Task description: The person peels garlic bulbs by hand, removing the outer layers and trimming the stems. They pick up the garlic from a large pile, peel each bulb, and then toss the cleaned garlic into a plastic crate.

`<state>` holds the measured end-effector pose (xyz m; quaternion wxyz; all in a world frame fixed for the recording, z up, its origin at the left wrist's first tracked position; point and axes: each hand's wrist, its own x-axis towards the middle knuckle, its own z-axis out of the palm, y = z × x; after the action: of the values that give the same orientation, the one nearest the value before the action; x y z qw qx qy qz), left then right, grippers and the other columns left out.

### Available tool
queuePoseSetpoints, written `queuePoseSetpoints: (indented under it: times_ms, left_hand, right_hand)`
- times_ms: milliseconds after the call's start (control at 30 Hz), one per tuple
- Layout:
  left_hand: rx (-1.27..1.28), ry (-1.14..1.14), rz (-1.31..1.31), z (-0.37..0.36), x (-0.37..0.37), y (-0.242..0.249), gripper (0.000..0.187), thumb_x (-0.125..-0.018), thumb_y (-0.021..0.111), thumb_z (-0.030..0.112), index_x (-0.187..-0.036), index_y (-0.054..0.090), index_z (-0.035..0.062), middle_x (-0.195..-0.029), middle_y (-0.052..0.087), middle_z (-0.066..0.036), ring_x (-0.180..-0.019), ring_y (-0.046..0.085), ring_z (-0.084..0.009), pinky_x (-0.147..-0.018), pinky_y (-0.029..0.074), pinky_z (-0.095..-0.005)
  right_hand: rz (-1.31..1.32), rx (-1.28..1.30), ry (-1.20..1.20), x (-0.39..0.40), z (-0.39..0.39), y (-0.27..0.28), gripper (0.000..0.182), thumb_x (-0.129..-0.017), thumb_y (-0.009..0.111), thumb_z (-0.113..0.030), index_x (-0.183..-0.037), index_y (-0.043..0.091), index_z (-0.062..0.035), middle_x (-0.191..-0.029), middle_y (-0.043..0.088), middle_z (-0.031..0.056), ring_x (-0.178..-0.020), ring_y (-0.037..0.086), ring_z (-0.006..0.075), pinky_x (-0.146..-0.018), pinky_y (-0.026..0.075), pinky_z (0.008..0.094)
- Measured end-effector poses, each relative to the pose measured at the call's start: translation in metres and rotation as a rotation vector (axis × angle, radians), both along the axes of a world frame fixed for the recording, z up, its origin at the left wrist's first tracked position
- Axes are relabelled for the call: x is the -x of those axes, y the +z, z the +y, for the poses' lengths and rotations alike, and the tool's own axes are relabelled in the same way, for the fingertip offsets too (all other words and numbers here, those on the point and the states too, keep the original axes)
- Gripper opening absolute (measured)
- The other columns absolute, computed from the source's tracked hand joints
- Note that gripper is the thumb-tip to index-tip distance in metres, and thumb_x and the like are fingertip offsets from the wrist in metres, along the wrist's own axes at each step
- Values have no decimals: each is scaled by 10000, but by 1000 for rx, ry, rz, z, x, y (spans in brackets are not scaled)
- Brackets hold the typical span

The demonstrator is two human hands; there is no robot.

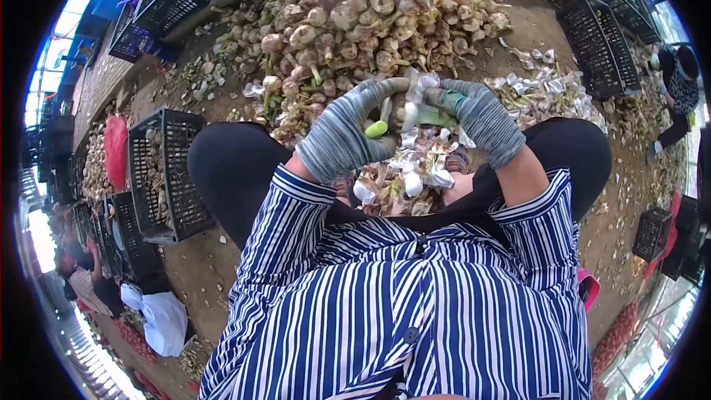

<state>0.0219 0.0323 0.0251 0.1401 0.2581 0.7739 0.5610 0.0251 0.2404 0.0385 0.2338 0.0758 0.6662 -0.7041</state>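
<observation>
My left hand (344, 133), in a grey knitted glove, is closed around a garlic bulb (400, 112) in front of my knees. A bright yellow-green, rounded end (376, 130) pokes out beside its fingers. My right hand (480, 115), gloved alike, closes on the other side of the bulb, its fingertips at the loose white skin (424, 86). A green patch (451, 101) shows at those fingers. Between my legs, below both hands, lies a heap of papery garlic skins (406, 178). Just beyond them rises a large pile of garlic bulbs (355, 22).
At my left stands a black crate (170, 178) holding bulbs, with a red mesh sack (115, 152) behind it. Another black crate (598, 44) stands at the far right. Other people sit at the left (92, 281) and right (675, 89) edges. Skins litter the floor.
</observation>
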Motion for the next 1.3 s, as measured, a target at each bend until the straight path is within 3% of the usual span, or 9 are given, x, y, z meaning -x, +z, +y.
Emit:
queuePoseSetpoints:
  times_ms: [133,400,500,600,867,1000,1133,1200,1300]
  left_hand:
    - [-95,46,104,9,5,-13,660,-625,677,49,-1248,460,54,-1062,546,-120,-930,567,-189,-823,474,-289]
    - [-97,407,-246,20,-4,-22,595,-704,756,201,-1179,474,-21,-965,602,-88,-832,585,-129,-755,494,-251]
    - [-368,327,-402,15,-1,-29,547,-752,710,205,-1197,485,-19,-1006,607,-92,-870,586,-135,-745,491,-250]
    - [-444,273,-621,11,6,-28,549,-769,688,191,-1226,465,-17,-1027,602,-97,-878,588,-138,-739,491,-245]
    - [-353,249,-602,18,8,-20,593,-759,697,272,-1203,459,-41,-1060,584,-119,-927,573,-163,-800,464,-260]
    - [-501,168,-721,18,7,-15,631,-720,721,322,-1183,476,-31,-1009,589,-117,-870,585,-155,-752,477,-251]
    - [-905,-142,-832,17,11,-20,687,-707,715,335,-1206,415,-29,-975,561,-118,-776,597,-156,-698,543,-259]
    - [-1063,-159,-897,13,11,-11,701,-698,710,384,-1164,415,-50,-934,550,-129,-679,605,-189,-579,572,-291]
    - [-1099,0,-783,5,14,-3,687,-714,680,438,-1125,445,-59,-901,582,-139,-677,618,-207,-539,568,-315]
  right_hand:
    - [-37,29,-19,7,5,-10,281,-868,577,-231,-1042,618,-15,-880,643,81,-776,613,133,-678,509,234]
    - [573,-480,-20,-10,-6,-11,287,-846,585,-142,-1091,585,7,-906,642,131,-771,608,158,-666,489,260]
    - [437,-438,-28,-9,-2,-9,282,-844,589,-128,-1082,580,22,-889,641,107,-744,606,142,-640,491,244]
    - [-39,145,-178,-5,0,6,304,-842,596,-119,-1114,563,12,-881,638,69,-729,592,103,-621,488,222]
    - [634,-373,33,-9,8,-22,338,-828,605,-106,-1142,557,10,-963,643,80,-856,576,107,-775,471,240]
    - [71,51,-87,-9,6,15,284,-841,572,-80,-1112,561,4,-1028,614,109,-894,603,155,-780,496,257]
    - [155,254,-205,2,30,-3,290,-834,607,-125,-1090,565,4,-934,632,70,-825,619,136,-708,518,231]
    - [110,204,-277,5,44,-14,275,-819,604,-89,-1080,572,-10,-915,640,79,-814,628,144,-695,523,235]
    - [169,-679,499,-7,32,-16,364,-773,650,-204,-1106,574,-74,-925,650,95,-796,634,210,-716,512,288]
